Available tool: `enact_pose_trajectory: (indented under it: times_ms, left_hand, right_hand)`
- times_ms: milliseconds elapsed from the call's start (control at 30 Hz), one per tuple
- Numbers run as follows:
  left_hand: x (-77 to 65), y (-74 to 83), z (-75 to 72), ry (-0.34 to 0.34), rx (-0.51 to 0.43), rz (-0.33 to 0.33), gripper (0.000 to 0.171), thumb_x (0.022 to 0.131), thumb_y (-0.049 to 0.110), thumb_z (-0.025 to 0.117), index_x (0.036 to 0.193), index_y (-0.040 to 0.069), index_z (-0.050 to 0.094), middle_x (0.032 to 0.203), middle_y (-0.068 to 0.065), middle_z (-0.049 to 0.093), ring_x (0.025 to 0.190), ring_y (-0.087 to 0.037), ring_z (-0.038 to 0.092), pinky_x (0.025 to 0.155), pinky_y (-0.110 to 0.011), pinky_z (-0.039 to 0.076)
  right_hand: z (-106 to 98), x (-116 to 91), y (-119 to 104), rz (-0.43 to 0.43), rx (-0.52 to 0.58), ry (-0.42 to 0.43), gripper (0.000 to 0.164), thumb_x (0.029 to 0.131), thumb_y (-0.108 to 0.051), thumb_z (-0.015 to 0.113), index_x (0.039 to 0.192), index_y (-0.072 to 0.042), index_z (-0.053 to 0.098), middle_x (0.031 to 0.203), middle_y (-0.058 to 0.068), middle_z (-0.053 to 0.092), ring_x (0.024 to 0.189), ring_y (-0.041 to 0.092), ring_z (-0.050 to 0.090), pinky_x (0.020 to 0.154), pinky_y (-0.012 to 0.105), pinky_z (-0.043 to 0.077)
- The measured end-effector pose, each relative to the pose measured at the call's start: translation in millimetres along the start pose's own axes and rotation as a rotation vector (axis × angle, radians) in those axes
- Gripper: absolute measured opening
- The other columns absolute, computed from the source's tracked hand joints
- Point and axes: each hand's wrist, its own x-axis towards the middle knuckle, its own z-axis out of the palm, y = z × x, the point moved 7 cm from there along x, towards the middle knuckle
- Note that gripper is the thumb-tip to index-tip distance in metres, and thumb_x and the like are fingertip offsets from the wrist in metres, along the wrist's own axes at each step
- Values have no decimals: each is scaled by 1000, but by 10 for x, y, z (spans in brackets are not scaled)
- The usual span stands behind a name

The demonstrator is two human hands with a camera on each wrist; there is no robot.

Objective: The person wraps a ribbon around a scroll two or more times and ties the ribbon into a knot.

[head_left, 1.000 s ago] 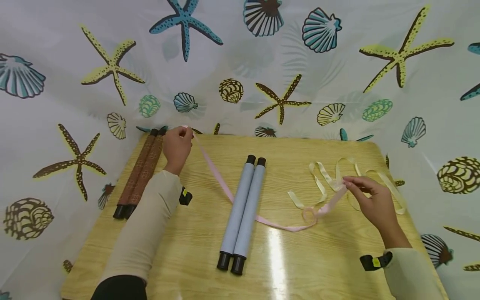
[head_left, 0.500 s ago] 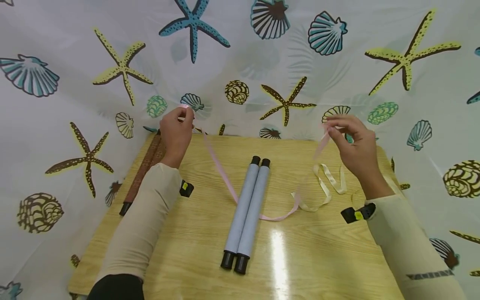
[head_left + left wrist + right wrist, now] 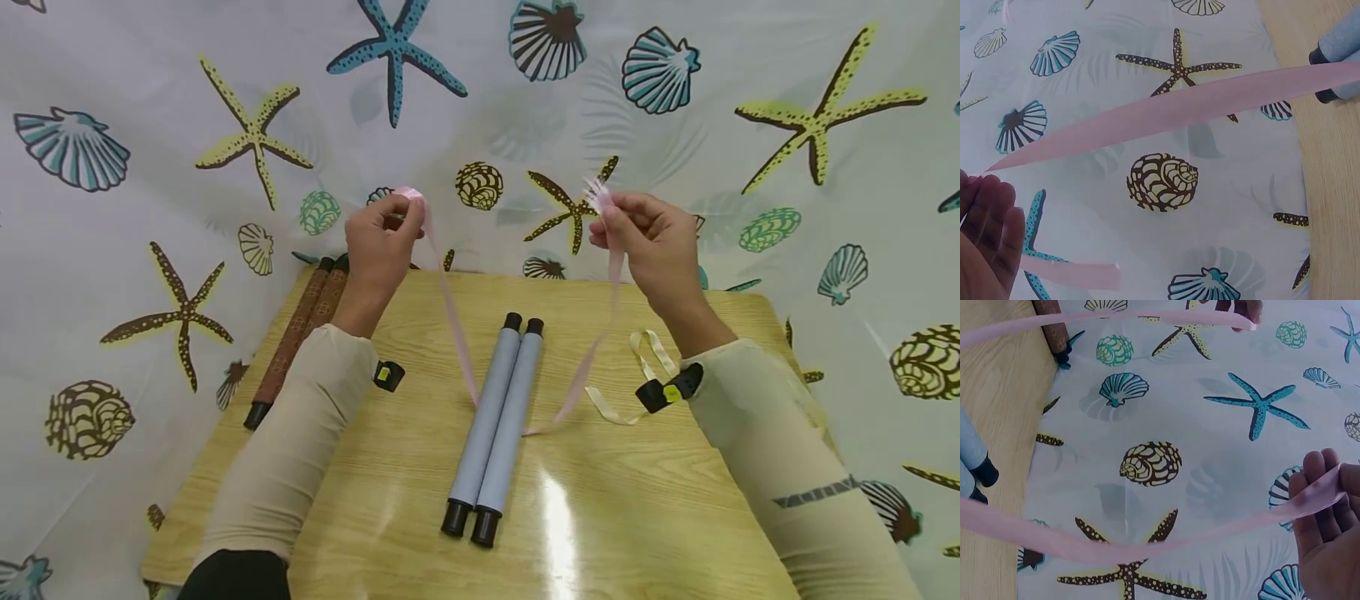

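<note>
A pink ribbon (image 3: 456, 321) passes beneath two pale blue scrolls (image 3: 497, 417) with black end caps, which lie side by side on the table. My left hand (image 3: 381, 250) pinches one ribbon end, raised above the far table edge; a short tail (image 3: 1079, 275) sticks out past the fingers in the left wrist view. Level with it on the right, my right hand (image 3: 652, 250) pinches the other end between thumb and fingers, and a frayed-looking tip (image 3: 596, 193) shows above the thumb. Both ribbon lengths slope down from the hands to the scrolls.
Two brown patterned scrolls (image 3: 300, 325) lie at the table's left, partly behind the left arm. A cream ribbon (image 3: 611, 408) lies loosely at the right, partly hidden by the right arm. A shell-and-starfish printed curtain (image 3: 480, 108) hangs behind the wooden table (image 3: 622, 500).
My right hand has risen from the cream ribbon and moved left, lifting its pink ribbon end off the table. My left hand has risen and shifted slightly right, still pinching its end.
</note>
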Motion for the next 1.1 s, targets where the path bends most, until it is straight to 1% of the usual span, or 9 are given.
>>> enact_pose_trajectory:
  times_ms: [133, 233, 367, 533, 700, 800, 867, 967, 1100]
  left_hand:
    - [-79, 121, 151, -107, -86, 43, 20, 97, 14, 64, 93, -3, 73, 92, -22, 74, 68, 2, 62, 60, -16, 50]
    - [-144, 190, 273, -190, -129, 59, 17, 97, 12, 64, 98, -3, 72, 94, -22, 75, 70, 0, 64, 60, -17, 51]
    - [-226, 266, 405, -295, -140, 63, 17, 98, 11, 63, 108, -1, 70, 94, -21, 76, 68, -6, 64, 60, -19, 49]
    - [-317, 401, 543, -429, -130, 102, 38, 98, 8, 62, 135, 4, 59, 89, -18, 74, 63, -15, 59, 60, -21, 47]
    - [-404, 527, 704, -565, -75, 176, 49, 98, 8, 60, 146, 8, 50, 83, -14, 73, 67, -18, 65, 66, -25, 52]
    - [-422, 542, 753, -588, -32, 188, 51, 98, 8, 60, 147, 9, 48, 80, -11, 72, 68, -17, 66, 71, -27, 54]
    - [-423, 532, 760, -585, -3, 185, 52, 98, 8, 60, 148, 10, 46, 78, -9, 71, 68, -15, 65, 72, -27, 54]
    - [-427, 525, 761, -589, 8, 176, 55, 98, 11, 60, 150, 11, 41, 77, -8, 71, 68, -14, 64, 73, -27, 54]
    - [-456, 433, 784, -630, -78, 87, 64, 95, 12, 66, 150, 12, 33, 81, -11, 70, 72, -16, 65, 75, -29, 56]
  right_hand:
    - [207, 16, 126, 98, -12, -59, 11, 97, -11, 64, 101, -4, 71, 75, -1, 71, 60, 9, 68, 62, 21, 58]
    - [358, 29, 213, 160, -95, -99, 17, 99, -15, 61, 105, -2, 70, 72, -3, 66, 52, 9, 60, 55, 20, 55]
    - [532, 25, 304, 257, -220, -147, 30, 102, -18, 57, 116, 7, 66, 75, -4, 61, 52, 7, 54, 56, 20, 53]
    - [683, -17, 384, 344, -267, -212, 33, 102, -19, 57, 122, 7, 65, 79, -7, 62, 59, 6, 54, 56, 19, 52]
    - [775, -57, 416, 372, -188, -298, 20, 103, -15, 54, 101, -3, 70, 68, -6, 58, 58, 9, 46, 53, 20, 39]
    - [794, -79, 410, 401, -111, -341, 30, 102, -8, 46, 79, -10, 64, 60, -5, 47, 55, 9, 37, 54, 23, 32]
    - [792, -92, 404, 428, -60, -345, 33, 100, -6, 42, 72, -12, 61, 59, -5, 46, 53, 10, 35, 54, 24, 31]
    - [793, -90, 386, 424, -45, -354, 29, 102, -10, 45, 85, -7, 69, 70, -7, 59, 54, 9, 34, 54, 24, 30]
    - [793, -69, 366, 357, -91, -378, 33, 105, -18, 50, 126, 4, 64, 88, -9, 64, 58, 8, 37, 55, 21, 31]
